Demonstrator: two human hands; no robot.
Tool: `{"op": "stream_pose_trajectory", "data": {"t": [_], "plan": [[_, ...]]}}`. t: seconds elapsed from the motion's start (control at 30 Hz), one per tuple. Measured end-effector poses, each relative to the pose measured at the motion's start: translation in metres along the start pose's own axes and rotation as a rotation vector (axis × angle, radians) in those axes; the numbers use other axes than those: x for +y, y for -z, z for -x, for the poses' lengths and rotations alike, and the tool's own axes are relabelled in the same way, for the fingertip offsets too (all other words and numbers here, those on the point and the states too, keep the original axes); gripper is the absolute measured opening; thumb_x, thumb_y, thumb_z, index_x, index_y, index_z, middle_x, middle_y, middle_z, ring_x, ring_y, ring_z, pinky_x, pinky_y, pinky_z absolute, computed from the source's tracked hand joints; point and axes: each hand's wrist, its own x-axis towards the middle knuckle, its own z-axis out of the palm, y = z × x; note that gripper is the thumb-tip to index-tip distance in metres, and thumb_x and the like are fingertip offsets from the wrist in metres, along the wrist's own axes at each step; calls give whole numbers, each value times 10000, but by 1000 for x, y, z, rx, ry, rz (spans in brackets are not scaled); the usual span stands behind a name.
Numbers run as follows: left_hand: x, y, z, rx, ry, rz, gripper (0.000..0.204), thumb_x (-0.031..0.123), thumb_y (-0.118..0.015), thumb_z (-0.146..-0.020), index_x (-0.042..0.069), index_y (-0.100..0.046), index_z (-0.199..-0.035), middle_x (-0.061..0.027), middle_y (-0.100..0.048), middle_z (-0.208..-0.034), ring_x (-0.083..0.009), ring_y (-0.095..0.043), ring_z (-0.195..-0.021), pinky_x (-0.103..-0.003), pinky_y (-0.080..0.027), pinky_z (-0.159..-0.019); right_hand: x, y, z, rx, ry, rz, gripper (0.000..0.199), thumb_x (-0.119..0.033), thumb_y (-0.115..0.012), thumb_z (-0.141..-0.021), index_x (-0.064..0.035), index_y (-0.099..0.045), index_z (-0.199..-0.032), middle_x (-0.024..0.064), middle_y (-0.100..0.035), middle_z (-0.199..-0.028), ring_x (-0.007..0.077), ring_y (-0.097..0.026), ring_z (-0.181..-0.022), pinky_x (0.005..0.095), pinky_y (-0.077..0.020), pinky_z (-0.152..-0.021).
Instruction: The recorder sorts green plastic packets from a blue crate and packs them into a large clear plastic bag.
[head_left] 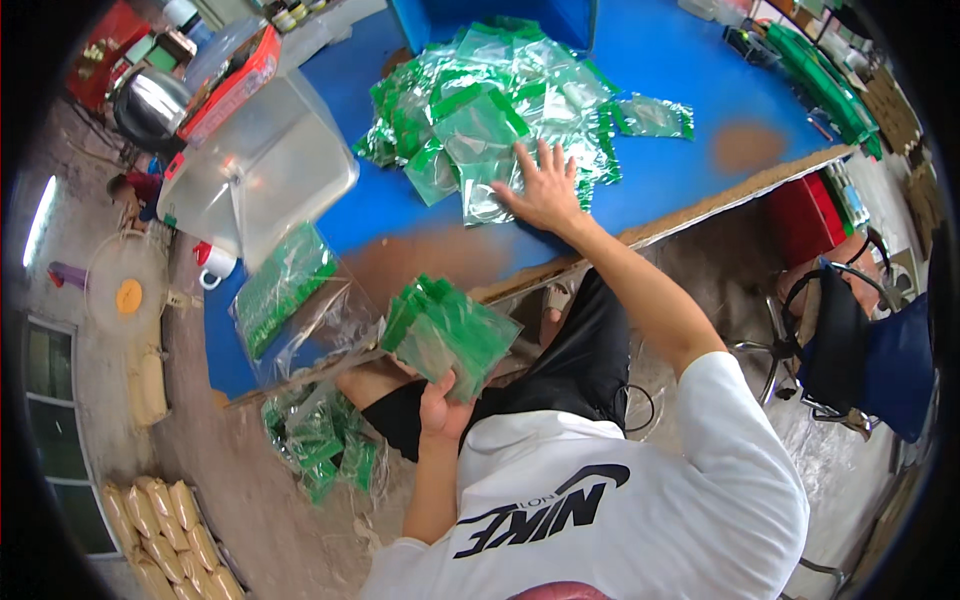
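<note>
My left hand (445, 407) is closed on the lower end of a stack of flat clear-and-green plastic packets (455, 335), held fanned out in front of my lap. Across the table, my right hand (548, 192) lies with spread fingers on the near edge of a large loose pile of similar packets (500, 85). Its fingertips touch the packets and grip none that I can see. One packet (655, 117) sticks out at the pile's right side. What is inside the packets is too small to make out.
The blue table (700, 60) has a worn front edge. On its left are a translucent plastic bin (265, 165), a red-and-white cup (213, 263) and a clear bag of green packets (285, 290). Another bag of packets (320, 440) sits below. An office chair (850, 340) stands right.
</note>
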Motion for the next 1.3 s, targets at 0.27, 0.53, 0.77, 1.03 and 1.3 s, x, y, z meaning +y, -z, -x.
{"op": "stream_pose_trajectory", "data": {"t": [0.27,0.53,0.77,1.03,1.3], "plan": [[24,27,15,-7,-166,-63,628,25,-723,-826,39,-455,-1394,-101,-561,-1338,-313,-550,-1241,-529,-442,-1070,-55,24,67,-78,397,-35,581,-459,-593,-932,-45,-539,-1337,234,-531,-1232,394,-475,-1197,522,-372,-997],[31,16,7,63,-182,-223,669,62,-702,-853,33,-383,-1441,-127,-495,-1412,-338,-494,-1301,-576,-424,-1067,-77,36,90,-663,647,-695,294,-252,-611,-947,-8,-634,-1110,194,-604,-1168,372,-564,-1138,441,-476,-936],[33,47,26,42,-233,-101,608,68,-707,-842,21,-460,-1396,-116,-556,-1358,-305,-515,-1287,-480,-390,-1118,-72,52,98,-120,552,-190,451,-390,-648,-913,5,-593,-1123,190,-577,-1064,372,-551,-1032,470,-450,-886],[28,30,4,47,-219,-194,570,27,-686,-844,-8,-468,-1369,-97,-561,-1349,-272,-535,-1256,-429,-406,-1103,-90,45,87,-830,404,-786,291,-277,-520,-1000,3,-598,-1011,222,-626,-970,427,-601,-942,456,-504,-795],[31,38,19,23,-194,-65,640,39,-698,-829,35,-439,-1415,-95,-538,-1371,-277,-512,-1282,-427,-383,-1124,-77,-1,46,34,573,-149,442,-412,-543,-974,3,-614,-1110,278,-545,-1286,441,-491,-1232,509,-365,-1056]]}}
